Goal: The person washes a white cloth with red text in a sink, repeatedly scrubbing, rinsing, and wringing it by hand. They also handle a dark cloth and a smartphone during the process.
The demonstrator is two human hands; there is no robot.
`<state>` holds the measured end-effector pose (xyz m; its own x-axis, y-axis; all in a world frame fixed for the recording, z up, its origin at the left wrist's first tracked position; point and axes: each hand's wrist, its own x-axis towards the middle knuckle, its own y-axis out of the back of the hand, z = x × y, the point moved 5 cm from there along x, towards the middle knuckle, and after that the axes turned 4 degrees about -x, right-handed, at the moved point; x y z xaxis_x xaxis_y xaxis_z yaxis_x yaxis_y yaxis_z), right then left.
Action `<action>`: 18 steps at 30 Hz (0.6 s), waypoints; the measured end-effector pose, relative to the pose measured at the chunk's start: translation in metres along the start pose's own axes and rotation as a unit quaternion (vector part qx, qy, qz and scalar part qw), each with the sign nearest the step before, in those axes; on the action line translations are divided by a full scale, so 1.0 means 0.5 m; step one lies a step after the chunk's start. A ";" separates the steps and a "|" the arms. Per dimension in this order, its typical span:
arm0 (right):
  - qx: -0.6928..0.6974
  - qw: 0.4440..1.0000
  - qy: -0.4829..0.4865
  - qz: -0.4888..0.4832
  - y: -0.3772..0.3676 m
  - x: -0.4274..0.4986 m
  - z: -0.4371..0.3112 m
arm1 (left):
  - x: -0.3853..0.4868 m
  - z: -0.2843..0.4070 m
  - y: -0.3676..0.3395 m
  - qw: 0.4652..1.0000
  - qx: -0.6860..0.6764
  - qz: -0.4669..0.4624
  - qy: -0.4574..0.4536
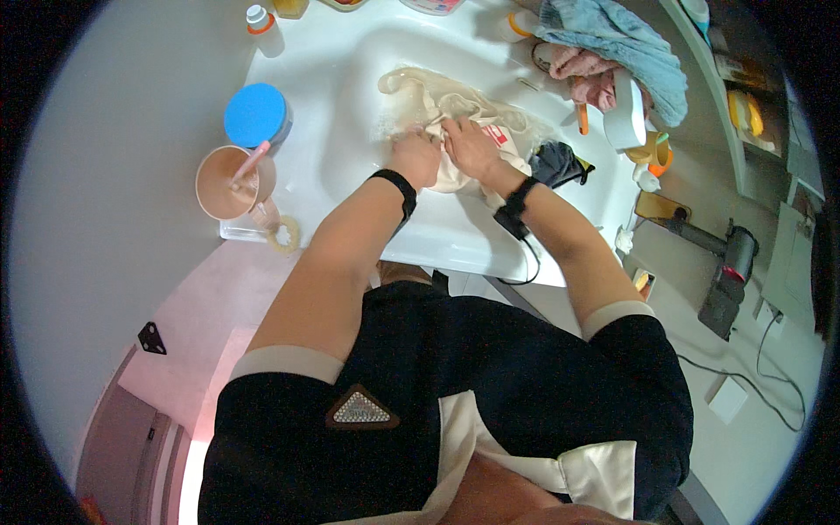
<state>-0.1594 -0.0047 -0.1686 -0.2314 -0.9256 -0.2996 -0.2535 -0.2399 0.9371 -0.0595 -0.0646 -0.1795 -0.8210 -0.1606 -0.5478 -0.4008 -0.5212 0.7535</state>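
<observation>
A wet cream-coloured cloth (453,174) with a red printed patch lies bunched in a white washbasin (348,141), with shallow water and some suds around it. My left hand (417,157) is curled into the cloth on its left side, gripping a fold. Close beside it, my right hand (469,146) presses on and holds the cloth near the red patch, its fingers bent over the fabric. A dark, crumpled item (556,164) with a yellow-green edge rests on the basin just right of the cloth. Black bands circle both wrists, and a cable hangs from the right one.
On the left stand a tub with a blue lid (254,115), a pink cup (213,184) and a white bottle (266,36). Blue towel fabric (617,46), pink cloth (594,82) and a white container (623,115) crowd the right rim. A black hair dryer (728,275) lies farther right.
</observation>
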 end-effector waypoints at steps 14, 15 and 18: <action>0.103 0.994 0.032 0.007 0.076 -0.054 0.003 | -0.026 -0.003 0.020 0.997 0.001 -0.066 -0.026; 0.043 0.995 0.085 -0.015 0.060 -0.064 -0.025 | -0.015 -0.008 0.015 0.992 -0.018 -0.126 -0.022; 0.044 0.998 -0.050 0.008 0.020 0.006 -0.017 | -0.002 -0.018 0.007 1.000 -0.023 -0.007 -0.014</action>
<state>-0.1548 -0.0121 -0.1588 -0.3272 -0.8945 -0.3046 -0.3292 -0.1943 0.9241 -0.0564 -0.0739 -0.1796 -0.8270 -0.1306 -0.5469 -0.3934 -0.5605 0.7288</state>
